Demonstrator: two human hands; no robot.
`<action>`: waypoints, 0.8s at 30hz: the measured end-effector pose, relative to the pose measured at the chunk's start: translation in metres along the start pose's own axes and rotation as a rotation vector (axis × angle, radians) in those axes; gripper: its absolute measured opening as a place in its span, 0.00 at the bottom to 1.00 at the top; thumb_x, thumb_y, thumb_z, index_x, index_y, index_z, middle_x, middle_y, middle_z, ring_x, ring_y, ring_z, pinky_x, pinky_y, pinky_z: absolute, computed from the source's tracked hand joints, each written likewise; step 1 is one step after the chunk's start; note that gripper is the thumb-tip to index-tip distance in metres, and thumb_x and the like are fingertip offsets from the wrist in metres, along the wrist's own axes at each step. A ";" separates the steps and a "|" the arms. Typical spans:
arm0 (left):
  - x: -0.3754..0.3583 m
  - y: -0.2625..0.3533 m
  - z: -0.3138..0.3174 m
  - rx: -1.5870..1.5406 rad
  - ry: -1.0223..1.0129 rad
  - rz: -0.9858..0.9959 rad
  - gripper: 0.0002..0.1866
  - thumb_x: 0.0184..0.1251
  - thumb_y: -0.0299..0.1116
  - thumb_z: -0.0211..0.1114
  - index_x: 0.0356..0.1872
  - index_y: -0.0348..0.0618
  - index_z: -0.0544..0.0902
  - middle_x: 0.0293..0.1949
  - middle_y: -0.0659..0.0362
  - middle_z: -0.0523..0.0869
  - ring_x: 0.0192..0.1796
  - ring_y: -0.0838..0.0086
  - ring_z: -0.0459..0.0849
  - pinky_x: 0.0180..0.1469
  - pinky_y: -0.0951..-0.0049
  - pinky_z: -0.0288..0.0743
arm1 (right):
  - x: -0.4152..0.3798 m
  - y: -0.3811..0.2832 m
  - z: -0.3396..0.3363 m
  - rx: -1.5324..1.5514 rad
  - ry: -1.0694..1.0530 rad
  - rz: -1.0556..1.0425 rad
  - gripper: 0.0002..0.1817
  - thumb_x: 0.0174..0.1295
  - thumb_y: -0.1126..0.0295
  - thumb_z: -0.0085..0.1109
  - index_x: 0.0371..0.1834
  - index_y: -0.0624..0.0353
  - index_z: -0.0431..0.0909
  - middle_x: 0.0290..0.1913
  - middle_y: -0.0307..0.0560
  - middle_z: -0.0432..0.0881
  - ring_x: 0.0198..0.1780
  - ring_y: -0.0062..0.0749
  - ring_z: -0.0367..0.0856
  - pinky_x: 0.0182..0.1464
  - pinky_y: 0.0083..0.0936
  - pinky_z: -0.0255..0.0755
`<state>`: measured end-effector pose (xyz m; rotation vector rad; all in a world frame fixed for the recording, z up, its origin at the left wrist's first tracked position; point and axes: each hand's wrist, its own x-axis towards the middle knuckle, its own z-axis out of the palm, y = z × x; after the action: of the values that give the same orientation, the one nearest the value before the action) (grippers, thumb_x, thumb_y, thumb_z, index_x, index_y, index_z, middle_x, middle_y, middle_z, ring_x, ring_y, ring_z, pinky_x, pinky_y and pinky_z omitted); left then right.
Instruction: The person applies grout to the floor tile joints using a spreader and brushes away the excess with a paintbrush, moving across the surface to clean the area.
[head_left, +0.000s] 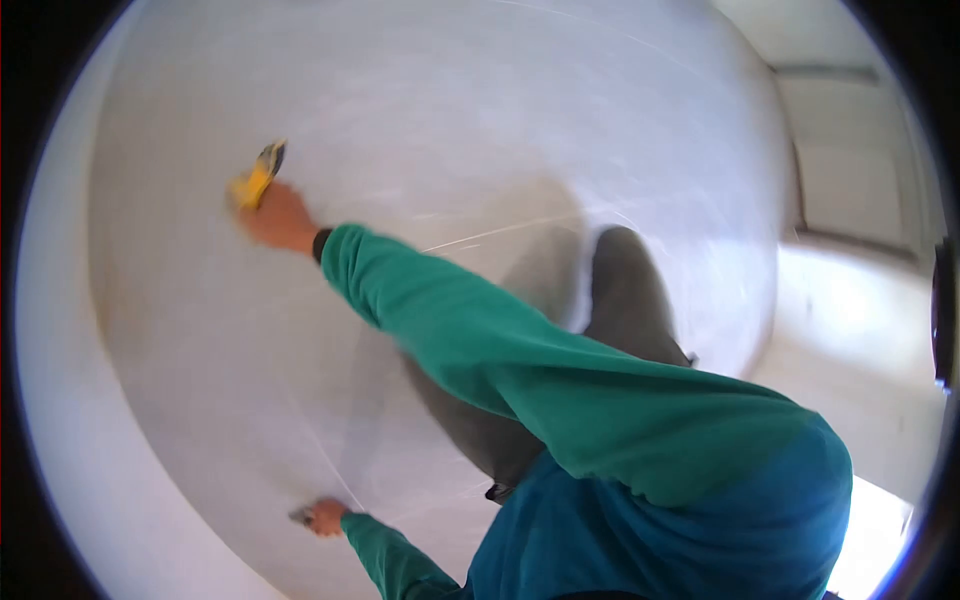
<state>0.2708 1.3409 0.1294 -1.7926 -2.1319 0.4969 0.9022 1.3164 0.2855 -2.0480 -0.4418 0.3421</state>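
Note:
My right hand (277, 217) is stretched out over the pale grey surface, closed around a yellow hand tool with a dark end (262, 178). Blur hides the tool's exact kind. Lower down, my left hand (327, 517) is closed at the surface, near its curved-looking edge. A small grey object (301, 516) sticks out of its fingers, too small and blurred to name. Thin light lines run across the pale surface (430, 130), one of them ending close to my left hand.
My bent legs in dark grey trousers (635, 300) rest on the surface between my arms. A white wall or border (60, 330) runs along the left. Pale panels (850, 190) stand at the right, with bright light (875, 540) at lower right.

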 end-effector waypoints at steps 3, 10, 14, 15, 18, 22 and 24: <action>-0.015 0.020 -0.094 0.145 -0.193 0.049 0.27 0.50 0.49 0.57 0.50 0.46 0.67 0.50 0.50 0.68 0.51 0.55 0.71 0.37 0.50 0.71 | -0.051 0.017 -0.180 0.229 0.020 -0.021 0.25 0.56 0.57 0.56 0.55 0.56 0.67 0.41 0.49 0.77 0.44 0.38 0.76 0.47 0.32 0.70; -0.049 0.074 -0.167 -0.610 -0.373 0.853 0.29 0.62 0.31 0.44 0.64 0.31 0.52 0.66 0.43 0.54 0.67 0.53 0.54 0.59 0.57 0.62 | -0.325 0.256 -0.554 -0.119 0.877 0.346 0.13 0.59 0.64 0.54 0.40 0.63 0.75 0.31 0.39 0.77 0.33 0.23 0.74 0.36 0.25 0.70; -0.160 0.151 -0.251 -0.730 -0.504 1.268 0.29 0.62 0.33 0.39 0.65 0.32 0.50 0.66 0.42 0.54 0.68 0.52 0.52 0.66 0.60 0.50 | -0.608 0.368 -0.627 -0.156 1.287 0.859 0.19 0.53 0.56 0.58 0.37 0.62 0.77 0.33 0.44 0.80 0.37 0.30 0.78 0.39 0.29 0.71; -0.177 0.164 -0.274 -0.768 -0.542 1.462 0.29 0.62 0.34 0.38 0.65 0.33 0.51 0.66 0.42 0.54 0.68 0.53 0.52 0.66 0.61 0.48 | -0.670 0.372 -0.624 -0.088 1.383 1.015 0.20 0.53 0.54 0.57 0.37 0.62 0.77 0.33 0.45 0.80 0.37 0.32 0.79 0.39 0.29 0.71; -0.239 0.197 -0.311 -0.794 -0.785 1.324 0.30 0.60 0.35 0.39 0.65 0.34 0.51 0.65 0.44 0.55 0.67 0.56 0.55 0.67 0.63 0.48 | -0.782 0.347 -0.587 0.113 1.617 1.579 0.25 0.49 0.53 0.58 0.43 0.62 0.75 0.33 0.48 0.80 0.34 0.29 0.80 0.31 0.27 0.75; -0.347 0.236 -0.342 -0.711 -1.031 1.130 0.31 0.60 0.35 0.40 0.65 0.33 0.52 0.65 0.45 0.57 0.66 0.58 0.57 0.66 0.65 0.49 | -0.831 0.374 -0.566 0.316 1.823 1.685 0.23 0.49 0.59 0.60 0.42 0.66 0.75 0.33 0.47 0.80 0.29 0.32 0.80 0.25 0.27 0.75; -0.325 0.236 -0.377 -0.524 -0.974 1.128 0.31 0.59 0.36 0.41 0.64 0.32 0.52 0.63 0.46 0.59 0.64 0.59 0.59 0.64 0.66 0.50 | -0.829 0.355 -0.559 0.397 1.898 1.654 0.22 0.49 0.60 0.60 0.41 0.67 0.75 0.33 0.45 0.80 0.28 0.33 0.80 0.25 0.28 0.75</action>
<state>0.7017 1.0818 0.3537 -3.5613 -1.4439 1.3701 0.4517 0.3558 0.2962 -1.0210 2.2134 -0.6049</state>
